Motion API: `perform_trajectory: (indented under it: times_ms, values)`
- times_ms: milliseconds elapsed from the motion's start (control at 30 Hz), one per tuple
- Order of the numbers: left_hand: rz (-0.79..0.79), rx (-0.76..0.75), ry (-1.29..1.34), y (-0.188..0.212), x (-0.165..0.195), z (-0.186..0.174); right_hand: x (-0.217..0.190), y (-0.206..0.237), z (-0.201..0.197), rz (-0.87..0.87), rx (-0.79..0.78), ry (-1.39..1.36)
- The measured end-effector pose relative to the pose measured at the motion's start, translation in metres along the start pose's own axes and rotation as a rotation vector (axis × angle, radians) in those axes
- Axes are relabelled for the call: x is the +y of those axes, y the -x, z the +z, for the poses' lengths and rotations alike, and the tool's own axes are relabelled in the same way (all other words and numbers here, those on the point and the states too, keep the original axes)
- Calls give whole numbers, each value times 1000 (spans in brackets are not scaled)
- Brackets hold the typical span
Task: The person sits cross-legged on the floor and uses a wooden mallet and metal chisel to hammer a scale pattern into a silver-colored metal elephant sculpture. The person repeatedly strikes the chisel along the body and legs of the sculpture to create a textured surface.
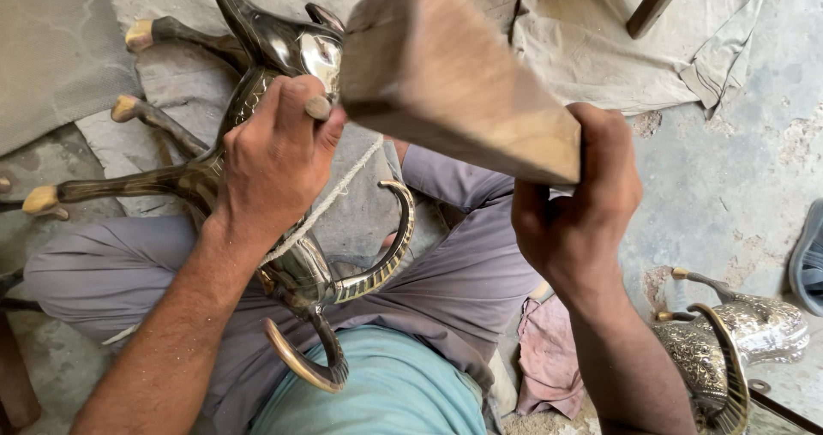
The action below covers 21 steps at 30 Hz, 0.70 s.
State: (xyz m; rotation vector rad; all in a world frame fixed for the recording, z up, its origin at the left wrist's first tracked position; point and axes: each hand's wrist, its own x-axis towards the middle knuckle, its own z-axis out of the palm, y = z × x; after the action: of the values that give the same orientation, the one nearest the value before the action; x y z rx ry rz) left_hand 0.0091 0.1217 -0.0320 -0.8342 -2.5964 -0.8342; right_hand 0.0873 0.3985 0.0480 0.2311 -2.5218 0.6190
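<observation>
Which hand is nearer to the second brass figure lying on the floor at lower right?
Right. The right hand, gripping the wooden block, is above the floor figure; the left hand rests on the lap figure, farther away.

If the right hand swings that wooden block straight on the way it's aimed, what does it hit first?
Most likely the small punch pinched in the left hand, held against the brass animal figure. The wooden block in the right hand points right at it, though depth is hard to judge.
</observation>
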Motion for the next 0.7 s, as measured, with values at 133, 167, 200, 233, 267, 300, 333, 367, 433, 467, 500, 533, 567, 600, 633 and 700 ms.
perform_trajectory:
  times_ms: [133, 167, 200, 233, 267, 300, 333, 367, 433, 467, 500, 533, 567, 600, 633, 700]
  values:
    - [176, 21, 14, -14, -2, -4, 3, 2, 8, -17, -66, 308]
    - [159, -35, -10, -18, 0, -7, 4, 6, 10, 78, -54, 134]
    - [142, -89, -36, -22, 2, -11, 6, 11, 13, 171, -41, -40]
    - [122, -144, -59, -26, 5, -15, 8, 17, 16, 264, -30, -214]
    - [145, -186, -85, -32, 7, -17, 12, 22, 17, 239, -50, -113]
    - [167, -230, -111, -38, 9, -20, 16, 27, 18, 215, -72, -15]
    - [191, -275, -132, -43, 12, -22, 18, 33, 21, 272, -89, -69]
    - [177, -283, -93, -48, 14, -23, 21, 39, 24, 331, -103, -122]
    - [148, -299, -16, -56, 17, -25, 23, 50, 33, 601, -119, -545]
    - [174, -315, -51, -61, 17, -24, 25, 55, 35, 580, -162, -400]
    - [197, -334, -86, -65, 18, -22, 27, 60, 37, 558, -208, -257]
    - [225, -354, -117, -69, 18, -19, 27, 66, 39, 538, -250, -111]
    - [241, -366, -164, -72, 18, -15, 27, 72, 41, 630, -235, -196]
    - [254, -380, -209, -74, 19, -11, 25, 78, 44, 723, -221, -281]
    - [270, -391, -255, -77, 20, -6, 24, 84, 47, 814, -205, -365]
    - [263, -434, -293, -83, 22, 5, 24, 94, 48, 895, -342, -377]
